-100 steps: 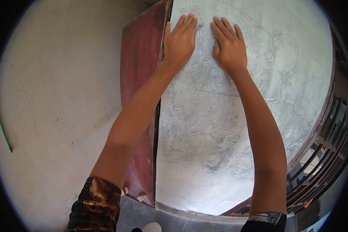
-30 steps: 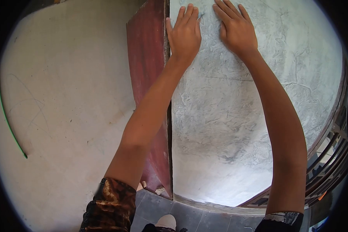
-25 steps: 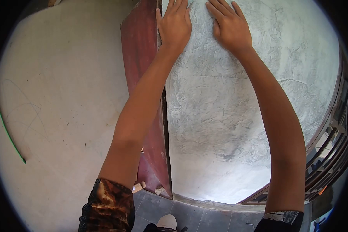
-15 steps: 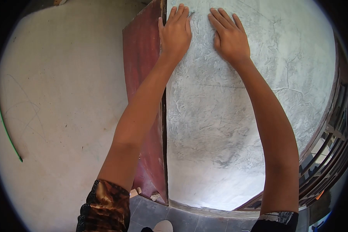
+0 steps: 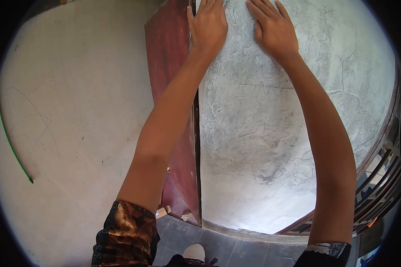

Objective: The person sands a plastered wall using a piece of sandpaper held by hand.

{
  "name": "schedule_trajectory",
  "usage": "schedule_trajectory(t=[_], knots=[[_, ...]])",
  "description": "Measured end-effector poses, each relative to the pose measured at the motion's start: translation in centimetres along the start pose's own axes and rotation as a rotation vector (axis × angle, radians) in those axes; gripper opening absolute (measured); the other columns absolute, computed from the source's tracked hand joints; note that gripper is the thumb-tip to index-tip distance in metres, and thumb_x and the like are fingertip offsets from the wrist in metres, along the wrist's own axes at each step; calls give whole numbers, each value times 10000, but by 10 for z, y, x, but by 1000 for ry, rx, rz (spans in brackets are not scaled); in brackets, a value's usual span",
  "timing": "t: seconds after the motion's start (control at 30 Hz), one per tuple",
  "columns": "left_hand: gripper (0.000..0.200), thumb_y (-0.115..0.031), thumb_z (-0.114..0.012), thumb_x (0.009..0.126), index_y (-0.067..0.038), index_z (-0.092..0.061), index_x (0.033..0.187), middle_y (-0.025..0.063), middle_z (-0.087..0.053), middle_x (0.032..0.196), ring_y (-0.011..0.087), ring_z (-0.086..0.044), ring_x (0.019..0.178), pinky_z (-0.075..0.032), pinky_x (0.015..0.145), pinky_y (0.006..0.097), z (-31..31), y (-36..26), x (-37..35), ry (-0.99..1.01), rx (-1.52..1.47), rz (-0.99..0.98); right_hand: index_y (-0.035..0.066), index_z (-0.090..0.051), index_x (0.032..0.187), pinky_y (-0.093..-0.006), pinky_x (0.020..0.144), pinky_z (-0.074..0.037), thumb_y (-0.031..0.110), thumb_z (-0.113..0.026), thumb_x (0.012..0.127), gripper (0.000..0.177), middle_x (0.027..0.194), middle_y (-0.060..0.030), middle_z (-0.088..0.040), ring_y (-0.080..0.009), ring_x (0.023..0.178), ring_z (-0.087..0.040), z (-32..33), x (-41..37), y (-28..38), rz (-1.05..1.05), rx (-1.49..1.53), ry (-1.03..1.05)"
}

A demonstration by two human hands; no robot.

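My left hand lies flat on the left edge of a rough grey plastered wall, beside the dark edge of a maroon panel. Its fingers are stretched upward and the tips run out at the top of the view. Near those fingertips a small greyish bit shows, too little to name. My right hand rests on the same wall further right, palm down, fingers extended and slightly apart. Neither hand has anything visible in its grasp.
A pale wall with a hanging green cord stands to the left. Brown slatted woodwork curves along the right. Below are grey floor tiles, small wood pieces and the light tip of a shoe.
Both hands sit higher in the view and a little further right, still against the wall. The whole scene has shifted slightly up and right, so the head has moved too.
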State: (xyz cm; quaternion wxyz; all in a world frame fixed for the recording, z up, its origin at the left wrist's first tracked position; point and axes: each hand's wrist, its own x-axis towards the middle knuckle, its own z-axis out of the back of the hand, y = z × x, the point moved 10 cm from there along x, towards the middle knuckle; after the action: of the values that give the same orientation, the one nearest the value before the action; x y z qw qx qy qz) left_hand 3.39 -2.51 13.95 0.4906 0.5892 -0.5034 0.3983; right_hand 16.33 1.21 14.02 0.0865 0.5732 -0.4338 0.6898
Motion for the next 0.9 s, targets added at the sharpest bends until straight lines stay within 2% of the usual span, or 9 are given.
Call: schedule_trajectory(t=[0.03, 0.1, 0.2, 0.33, 0.47, 0.53, 0.6, 0.77, 0.9], knots=[[371, -157, -463, 1089, 35, -624, 1362, 188, -590, 1466, 351, -489, 1425, -315, 1193, 562, -1, -3, -11, -1, 1, 5, -60, -610, 1343, -525, 1231, -302, -5, -543, 866, 485, 1496, -196, -555, -347, 1447, -458, 1, 0, 1, 1, 9, -3], [349, -113, -613, 1000, -102, -674, 1344, 70, -630, 1455, 270, -545, 1399, -401, 1106, 633, 7, -11, -43, -91, -2, -3, -59, -611, 1343, -525, 1231, -303, -4, -543, 865, 486, 1495, -195, -557, -347, 1446, -460, 1, 0, 0, 2, 14, -2], [351, -121, -618, 1001, -93, -670, 1346, 75, -626, 1459, 271, -547, 1397, -407, 1102, 631, 6, -11, -50, -32, -8, -24, -59, -613, 1345, -526, 1230, -304, -2, -545, 863, 490, 1494, -194, -559, -348, 1445, -462, 0, -1, 0, 3, 24, 2], [349, -134, -619, 1000, -80, -660, 1342, 72, -629, 1446, 268, -548, 1386, -393, 1107, 644, 7, -3, 6, -108, -48, -22, -52, -614, 1350, -533, 1230, -303, 3, -556, 858, 498, 1495, -195, -558, -349, 1446, -461, 0, 1, -1, -3, 8, 8], [341, -136, -609, 1014, -95, -672, 1346, 79, -626, 1460, 273, -532, 1412, -385, 1121, 629, 3, -8, -25, -75, -4, 6, -37, -607, 1371, -533, 1241, -285, 4, -558, 871, 504, 1513, -187, -545, -336, 1456, -452, 0, -1, -4, -31, 43, 16], [335, -141, -597, 1020, -95, -675, 1342, 78, -629, 1456, 274, -533, 1411, -377, 1127, 626, 8, -17, -59, -35, 2, 12, 103, -621, 1400, -461, 1253, -302, 28, -563, 900, 510, 1545, -25, -540, -206, 1462, -455, -2, -5, -4, -1, -95, -60], [329, -146, -585, 1026, -94, -679, 1337, 76, -631, 1453, 275, -534, 1409, -370, 1134, 623, 6, -16, -56, 3, 10, 26, 104, -618, 1405, -459, 1254, -301, 26, -562, 897, 516, 1547, -24, -538, -206, 1465, -451, 1, -6, -3, -1, -88, -58], [338, -152, -571, 1030, -86, -675, 1345, 78, -623, 1463, 274, -535, 1407, -364, 1135, 626, -3, 3, 12, -90, -25, -8, 102, -624, 1397, -466, 1249, -306, 25, -561, 898, 508, 1542, -25, -544, -211, 1462, -458, 1, -4, -3, 4, -54, -63], [338, -161, -572, 1030, -79, -675, 1342, 79, -625, 1460, 275, -537, 1404, -365, 1135, 625, 8, -11, -35, -74, -19, 22, 102, -627, 1391, -468, 1243, -314, 24, -554, 904, 499, 1536, -22, -550, -213, 1457, -466, 1, -4, -3, 9, -47, -65]])
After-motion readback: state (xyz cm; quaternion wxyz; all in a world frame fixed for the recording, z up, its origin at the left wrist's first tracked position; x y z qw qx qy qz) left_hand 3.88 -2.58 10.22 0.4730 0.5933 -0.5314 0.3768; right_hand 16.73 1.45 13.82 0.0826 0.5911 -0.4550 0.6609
